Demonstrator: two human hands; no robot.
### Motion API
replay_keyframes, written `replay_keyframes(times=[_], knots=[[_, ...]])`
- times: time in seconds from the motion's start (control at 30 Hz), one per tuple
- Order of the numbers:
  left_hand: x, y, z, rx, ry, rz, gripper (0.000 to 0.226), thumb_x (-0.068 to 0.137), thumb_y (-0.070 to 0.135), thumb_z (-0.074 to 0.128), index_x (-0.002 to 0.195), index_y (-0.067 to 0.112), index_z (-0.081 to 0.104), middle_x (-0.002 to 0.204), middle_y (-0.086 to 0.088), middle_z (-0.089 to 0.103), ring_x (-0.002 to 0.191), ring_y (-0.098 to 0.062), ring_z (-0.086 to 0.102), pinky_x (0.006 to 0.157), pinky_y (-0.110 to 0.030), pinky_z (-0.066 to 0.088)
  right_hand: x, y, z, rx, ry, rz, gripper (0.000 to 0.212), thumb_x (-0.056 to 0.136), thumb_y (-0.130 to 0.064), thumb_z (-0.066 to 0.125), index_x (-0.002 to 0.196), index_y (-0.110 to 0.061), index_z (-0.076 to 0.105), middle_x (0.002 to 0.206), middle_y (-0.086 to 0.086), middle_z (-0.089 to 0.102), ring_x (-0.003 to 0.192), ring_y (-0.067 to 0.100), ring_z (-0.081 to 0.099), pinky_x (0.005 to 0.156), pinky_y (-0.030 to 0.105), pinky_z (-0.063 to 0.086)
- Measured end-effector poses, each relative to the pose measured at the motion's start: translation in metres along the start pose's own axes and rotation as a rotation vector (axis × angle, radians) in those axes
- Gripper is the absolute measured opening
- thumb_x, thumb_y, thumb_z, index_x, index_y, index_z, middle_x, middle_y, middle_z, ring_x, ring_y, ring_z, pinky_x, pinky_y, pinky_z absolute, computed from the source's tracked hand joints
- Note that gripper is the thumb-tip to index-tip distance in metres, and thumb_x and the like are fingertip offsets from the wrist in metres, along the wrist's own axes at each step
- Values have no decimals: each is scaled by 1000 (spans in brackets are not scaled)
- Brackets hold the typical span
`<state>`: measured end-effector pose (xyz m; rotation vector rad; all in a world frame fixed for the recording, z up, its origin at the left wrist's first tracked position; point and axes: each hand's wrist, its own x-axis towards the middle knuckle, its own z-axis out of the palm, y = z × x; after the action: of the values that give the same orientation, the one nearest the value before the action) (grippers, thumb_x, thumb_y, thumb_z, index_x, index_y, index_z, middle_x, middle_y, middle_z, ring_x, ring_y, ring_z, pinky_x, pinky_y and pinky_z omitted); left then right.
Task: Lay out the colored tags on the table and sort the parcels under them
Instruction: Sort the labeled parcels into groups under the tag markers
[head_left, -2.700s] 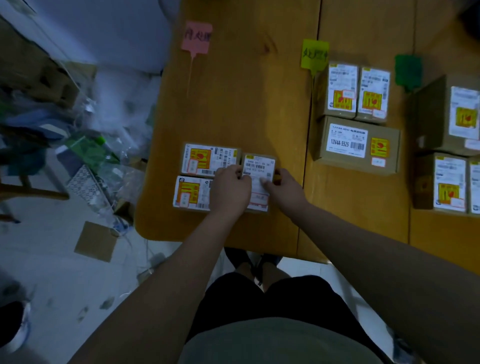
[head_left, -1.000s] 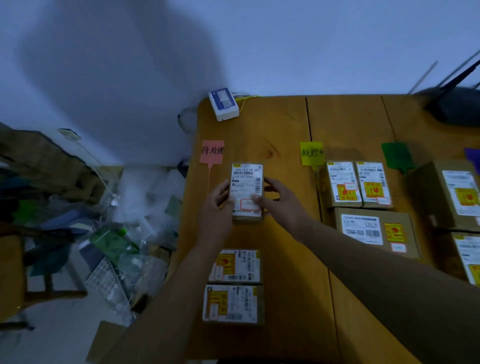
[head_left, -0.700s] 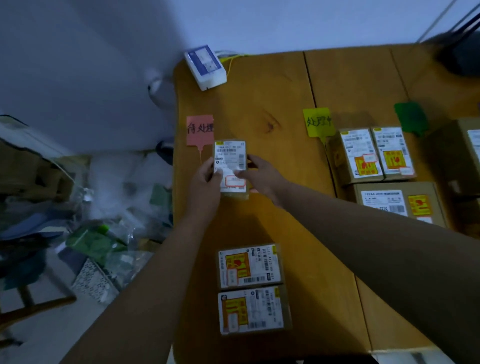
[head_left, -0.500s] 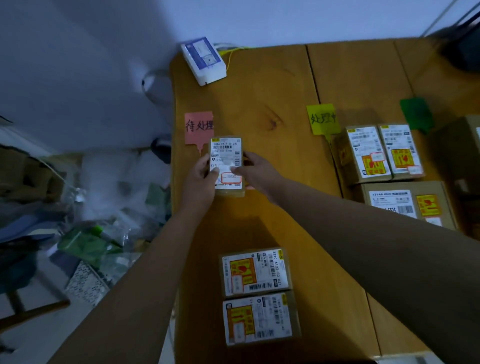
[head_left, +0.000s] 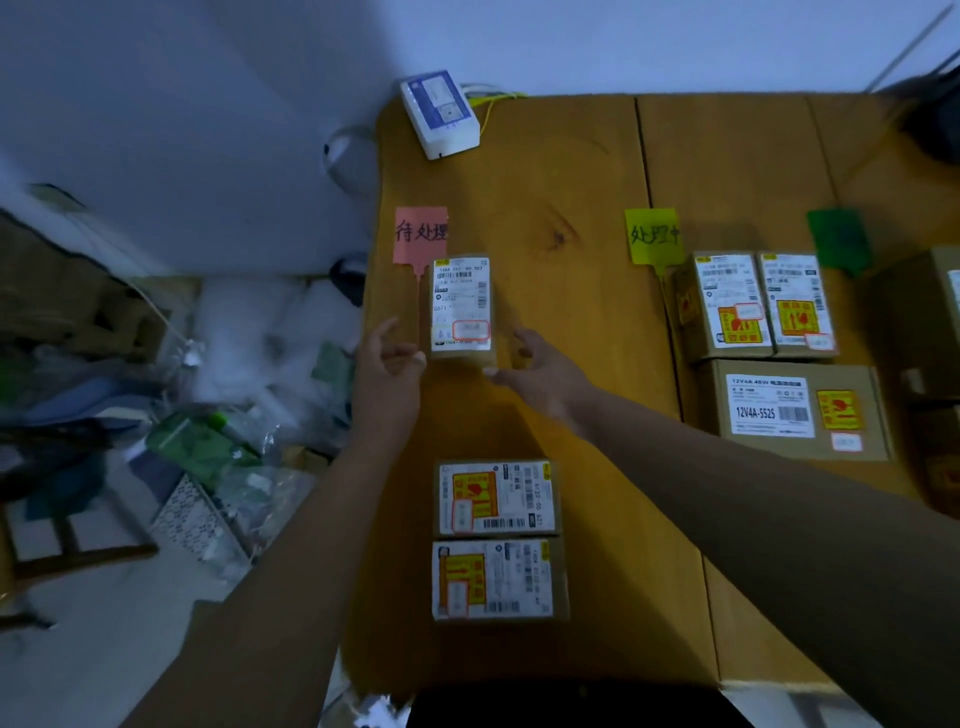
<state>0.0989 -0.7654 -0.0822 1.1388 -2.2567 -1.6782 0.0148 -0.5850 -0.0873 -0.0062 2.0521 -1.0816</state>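
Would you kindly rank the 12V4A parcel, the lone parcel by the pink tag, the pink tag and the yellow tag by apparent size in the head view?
1. 12V4A parcel
2. lone parcel
3. pink tag and yellow tag: look about alike

Both arms reach forward, side by side. The left hand (head_left: 387, 358) is open, fingers loosely bent — holding nothing. The right hand (head_left: 540, 371) is open too, fingers spread.
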Motion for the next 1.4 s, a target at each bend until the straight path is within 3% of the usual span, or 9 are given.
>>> replay_keyframes(times=[0.27,0.37,0.63,0.77,0.97,1.13,1.2,1.3,1.4], knots=[[-116,-50,-11,7,78,-159,42,97,20,66,136,31,59,110,9,66,91,3,60,66,-13,40,-63,38,2,-120,-184,-3,83,93,-47,72,162,-25,32,165,5,38,145,31,45,108,41,47],[-151,-72,-16,28,143,-267,43,96,24,66,138,28,58,119,4,66,103,-11,64,67,-18,40,-78,53,6,-222,-224,-15,80,95,-46,71,162,-24,32,166,7,37,146,32,45,115,49,43],[-209,-107,-20,21,25,-537,57,100,48,55,148,18,50,132,-7,66,121,-28,61,104,-46,48,-100,87,16,-318,-117,-55,84,92,-45,74,159,-16,33,161,16,34,143,41,43,113,55,43],[-202,-103,-21,60,43,-471,61,100,48,55,151,17,46,133,-8,64,109,-20,62,92,-40,49,-111,105,17,-315,29,9,99,89,-58,71,163,-19,18,163,18,23,142,45,41,109,52,45],[-150,-67,-15,448,-166,-170,90,88,60,66,162,39,18,169,-14,16,151,-38,29,117,-55,31,-143,131,23,-125,106,190,107,88,-68,64,165,-18,8,165,19,26,137,45,48,92,44,51],[-118,-47,1,620,-520,-174,119,76,52,83,157,56,-3,171,-12,-11,153,-42,23,115,-52,35,-174,131,44,194,-62,480,105,89,-73,59,164,-28,2,156,23,44,113,48,66,60,44,56],[-117,-49,6,626,-548,-164,113,76,48,85,160,49,9,170,-15,0,151,-40,25,115,-50,35,-177,127,53,305,-82,511,97,91,-67,61,163,-29,6,153,21,48,95,44,68,67,51,60],[-125,-58,8,602,-431,-157,101,78,44,85,159,36,25,156,-15,27,139,-36,41,105,-43,45,-167,121,54,378,-25,516,96,95,-53,68,163,-24,7,153,19,46,114,48,64,80,55,58],[-138,-67,10,406,-297,-373,81,77,43,86,137,26,35,135,-10,33,121,-31,48,66,-40,59,-152,115,41,236,112,400,96,92,-45,73,161,-11,15,145,20,51,116,42,62,84,55,58]])
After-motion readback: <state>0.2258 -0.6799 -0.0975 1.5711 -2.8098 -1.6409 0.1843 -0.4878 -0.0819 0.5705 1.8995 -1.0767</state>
